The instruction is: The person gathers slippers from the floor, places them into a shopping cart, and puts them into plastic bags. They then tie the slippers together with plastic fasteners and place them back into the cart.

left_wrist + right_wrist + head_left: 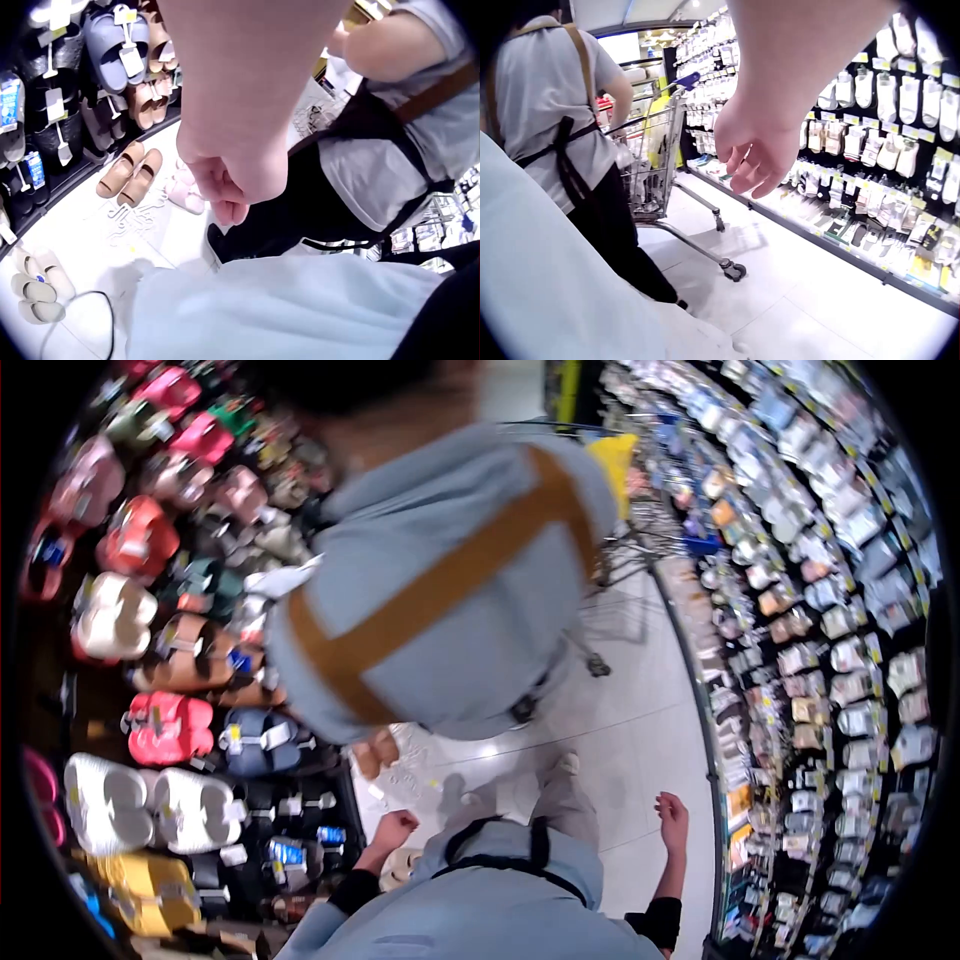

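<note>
My left hand (pixel 396 826) hangs beside my body with its fingers loosely curled and nothing in them. In the left wrist view, that hand (pixel 236 172) overlaps pink slippers (pixel 184 187) on the floor. Brown slippers (pixel 133 174) lie beside them. On my other side, my right hand (pixel 672 822) is held away from the body, fingers relaxed and holding nothing. The right wrist view shows the right hand (pixel 757 150) in front of a wall rack of packaged socks (pixel 885 101).
A person in a grey shirt and brown-strapped apron (pixel 440 590) stands close ahead, beside a metal shopping cart (pixel 660 150). Slippers (pixel 170 725) fill the left rack. Pale slippers (pixel 41 285) and several white hangers (pixel 131 217) lie on the tiled floor. The sock rack's base edge (pixel 832 251) runs along the right.
</note>
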A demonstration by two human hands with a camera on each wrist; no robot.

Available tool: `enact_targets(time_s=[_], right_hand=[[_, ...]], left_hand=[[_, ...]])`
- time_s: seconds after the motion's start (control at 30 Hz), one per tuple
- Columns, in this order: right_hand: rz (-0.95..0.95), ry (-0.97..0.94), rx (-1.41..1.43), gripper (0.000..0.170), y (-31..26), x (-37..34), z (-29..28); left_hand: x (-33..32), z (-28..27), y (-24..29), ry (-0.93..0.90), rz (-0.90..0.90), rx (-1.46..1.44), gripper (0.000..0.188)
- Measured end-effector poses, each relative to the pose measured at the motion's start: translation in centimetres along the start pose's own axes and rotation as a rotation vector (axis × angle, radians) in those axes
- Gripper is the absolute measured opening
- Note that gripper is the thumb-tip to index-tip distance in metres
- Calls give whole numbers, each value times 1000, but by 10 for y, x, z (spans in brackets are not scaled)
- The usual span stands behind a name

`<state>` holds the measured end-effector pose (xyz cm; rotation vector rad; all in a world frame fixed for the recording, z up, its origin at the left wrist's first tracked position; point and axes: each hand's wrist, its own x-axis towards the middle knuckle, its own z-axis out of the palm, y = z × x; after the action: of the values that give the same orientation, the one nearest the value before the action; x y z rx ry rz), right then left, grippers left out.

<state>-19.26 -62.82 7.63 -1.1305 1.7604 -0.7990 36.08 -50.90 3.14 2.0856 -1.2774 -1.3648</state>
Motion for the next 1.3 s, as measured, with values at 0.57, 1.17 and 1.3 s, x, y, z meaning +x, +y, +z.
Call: enact_targets(time_s=[0.57, 1.17, 1.3], right_hand=[[-159, -224, 5, 24, -77, 340, -156], [-1095, -573, -490, 23, -450, 555, -80], [-1397, -832, -602, 25, -485, 583, -26]], left_hand=[[152, 180, 282, -4, 16, 18, 29], [315, 120, 592, 653, 666, -114, 31], [337, 120, 610, 797, 555, -21, 24]])
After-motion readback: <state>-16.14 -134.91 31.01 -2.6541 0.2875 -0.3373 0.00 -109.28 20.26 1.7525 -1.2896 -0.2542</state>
